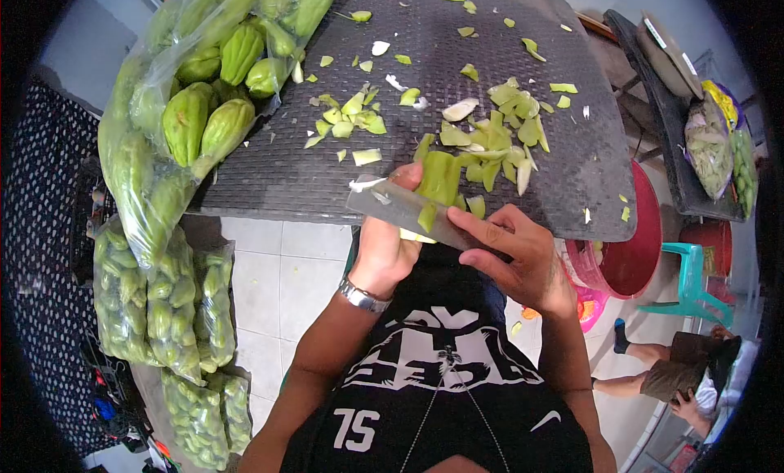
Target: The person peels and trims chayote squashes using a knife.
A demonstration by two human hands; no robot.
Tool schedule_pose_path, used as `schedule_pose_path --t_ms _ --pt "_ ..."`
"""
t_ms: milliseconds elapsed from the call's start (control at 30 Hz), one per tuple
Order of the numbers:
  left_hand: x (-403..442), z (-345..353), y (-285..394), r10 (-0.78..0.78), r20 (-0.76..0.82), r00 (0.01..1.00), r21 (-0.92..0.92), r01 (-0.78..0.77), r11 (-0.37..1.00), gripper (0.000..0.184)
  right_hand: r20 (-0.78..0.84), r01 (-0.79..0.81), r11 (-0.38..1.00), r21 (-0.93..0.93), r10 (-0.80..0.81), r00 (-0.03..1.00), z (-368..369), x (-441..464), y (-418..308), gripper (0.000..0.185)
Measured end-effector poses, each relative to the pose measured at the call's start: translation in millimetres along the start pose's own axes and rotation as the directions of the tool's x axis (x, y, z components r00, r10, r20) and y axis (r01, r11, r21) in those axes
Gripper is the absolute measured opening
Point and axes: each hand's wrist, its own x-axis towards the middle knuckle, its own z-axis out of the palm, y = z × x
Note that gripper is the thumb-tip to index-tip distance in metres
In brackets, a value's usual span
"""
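Observation:
My left hand [384, 256], with a metal watch at the wrist, holds a green chayote [439, 177] at the table's near edge. Its fingers are partly behind the blade. In my right hand [518, 256] is a wide-bladed knife [384, 202], laid across the front of the chayote and pointing left. A bit of green peel [426, 218] clings to the blade, and the knife's handle is hidden in my palm. Just beyond the chayote lies a heap of peel [516, 105], with a smaller pile of peel pieces [351, 118] farther left.
An opened plastic bag of chayotes [186, 126] covers the left of the dark woven-pattern table [269, 179]. More filled bags [167, 301] are below it. To the right are a red tub [633, 236], a turquoise stool [690, 285], a shelf with bagged vegetables [709, 146] and another person [678, 371].

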Motion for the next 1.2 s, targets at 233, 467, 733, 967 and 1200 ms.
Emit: schedule_pose_path --t_ms 233,467,733,967,1200 --pt "-10 -2 -4 -0.023 0.033 0.999 0.029 0.022 0.999 0.049 -0.02 -0.034 0.999 -0.008 0.034 0.999 -12 -2 5 0.054" --pt "-7 1 3 -0.158 0.103 0.982 0.044 0.154 0.987 0.045 -0.01 -0.085 0.994 -0.062 0.085 0.996 -28 7 22 0.046" --pt "-16 16 33 -0.159 0.219 0.963 -0.012 0.166 0.986 0.056 -0.164 -0.243 0.967 -0.082 0.227 0.96 -58 -5 82 0.041" --pt "-5 20 29 -0.111 -0.014 0.994 -0.146 0.107 0.983 0.05 0.027 -0.496 0.837 0.232 0.504 0.863 -35 -6 42 0.048" --pt "-1 20 19 -0.029 -0.138 0.99 -0.059 0.021 0.998 0.045 -0.064 -0.16 0.982 0.096 0.166 0.984 -3 -6 -7 0.055"
